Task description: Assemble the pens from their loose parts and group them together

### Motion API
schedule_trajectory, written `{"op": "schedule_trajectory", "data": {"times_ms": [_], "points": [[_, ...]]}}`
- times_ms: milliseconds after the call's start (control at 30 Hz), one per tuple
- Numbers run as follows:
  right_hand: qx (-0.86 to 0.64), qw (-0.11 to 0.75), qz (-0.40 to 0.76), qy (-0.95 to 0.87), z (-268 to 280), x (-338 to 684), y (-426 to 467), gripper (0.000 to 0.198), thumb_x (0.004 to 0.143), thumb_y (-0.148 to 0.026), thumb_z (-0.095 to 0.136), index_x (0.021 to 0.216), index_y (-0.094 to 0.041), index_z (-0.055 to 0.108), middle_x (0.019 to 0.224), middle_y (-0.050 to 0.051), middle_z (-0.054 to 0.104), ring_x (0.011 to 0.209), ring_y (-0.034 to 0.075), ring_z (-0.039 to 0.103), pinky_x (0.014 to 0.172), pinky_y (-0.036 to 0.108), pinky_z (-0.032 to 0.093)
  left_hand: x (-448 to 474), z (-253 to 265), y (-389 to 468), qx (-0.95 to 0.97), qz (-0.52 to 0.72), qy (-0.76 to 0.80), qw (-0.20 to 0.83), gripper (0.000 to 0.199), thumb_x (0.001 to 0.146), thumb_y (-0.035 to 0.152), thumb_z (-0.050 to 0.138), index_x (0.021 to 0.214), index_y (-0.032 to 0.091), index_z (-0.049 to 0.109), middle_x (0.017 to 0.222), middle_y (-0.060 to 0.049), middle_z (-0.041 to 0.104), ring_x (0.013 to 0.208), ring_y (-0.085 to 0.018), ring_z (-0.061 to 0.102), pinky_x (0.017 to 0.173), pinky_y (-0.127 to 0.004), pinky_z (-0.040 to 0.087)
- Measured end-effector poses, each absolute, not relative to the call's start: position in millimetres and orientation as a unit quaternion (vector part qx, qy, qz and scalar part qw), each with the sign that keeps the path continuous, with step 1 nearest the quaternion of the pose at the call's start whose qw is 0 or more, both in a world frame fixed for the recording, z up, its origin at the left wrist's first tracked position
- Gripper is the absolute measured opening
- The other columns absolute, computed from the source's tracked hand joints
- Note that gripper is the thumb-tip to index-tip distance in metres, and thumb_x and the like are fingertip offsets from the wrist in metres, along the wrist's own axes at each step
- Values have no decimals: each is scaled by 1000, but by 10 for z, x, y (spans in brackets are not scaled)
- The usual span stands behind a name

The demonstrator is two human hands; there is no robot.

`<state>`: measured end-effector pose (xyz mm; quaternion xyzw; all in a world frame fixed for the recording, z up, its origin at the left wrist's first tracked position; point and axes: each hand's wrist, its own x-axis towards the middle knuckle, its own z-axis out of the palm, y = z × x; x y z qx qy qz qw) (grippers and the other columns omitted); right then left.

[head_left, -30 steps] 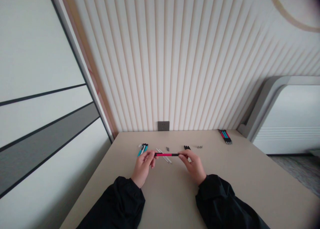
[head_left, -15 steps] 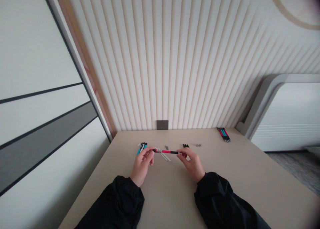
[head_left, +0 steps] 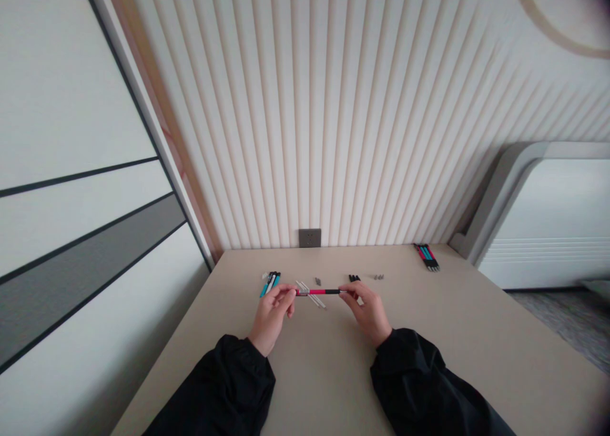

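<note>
A red and black pen [head_left: 317,292] is held level between my two hands above the table. My left hand [head_left: 272,312] pinches its clip end, and my right hand [head_left: 366,310] pinches the black grip end near the tip. Behind the pen lie several thin white refills [head_left: 318,302], partly covered by it. Beyond my left fingers rest blue and white pen barrels [head_left: 271,282] with dark ends. Several black pen parts [head_left: 354,278] lie just past my right fingers, partly hidden by that hand.
Small grey pieces [head_left: 318,281] sit at mid-table, with more small metallic pieces [head_left: 379,276] to their right. A row of red and blue pens [head_left: 426,257] lies at the back right of the beige table [head_left: 314,372]. A wall socket [head_left: 309,238] is behind.
My left hand has shifted slightly to the right along the pen, its fingers now covering the clip end. The pen sits a little more level.
</note>
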<state>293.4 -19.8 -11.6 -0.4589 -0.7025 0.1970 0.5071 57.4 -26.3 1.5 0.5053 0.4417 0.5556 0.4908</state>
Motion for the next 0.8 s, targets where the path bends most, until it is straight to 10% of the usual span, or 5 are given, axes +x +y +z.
{"op": "schedule_trajectory", "data": {"times_ms": [467,800], "points": [[-454,452,189,-744,-55,2955,-238,32,95,-37,44,77,-20,64,74,5,62,69,18,58,65,28,45,535,114,-310,562,548,422,454,25,80,37,67,92,16,68,99,-9,71,83,-20,67,83,-34,51],[-422,495,133,-748,-100,2916,-234,19,92,-31,52,89,-22,68,82,6,66,78,20,60,71,30,49,602,-2,-272,456,542,427,562,42,78,55,62,70,14,57,59,-2,63,45,-10,56,45,-21,42]]}}
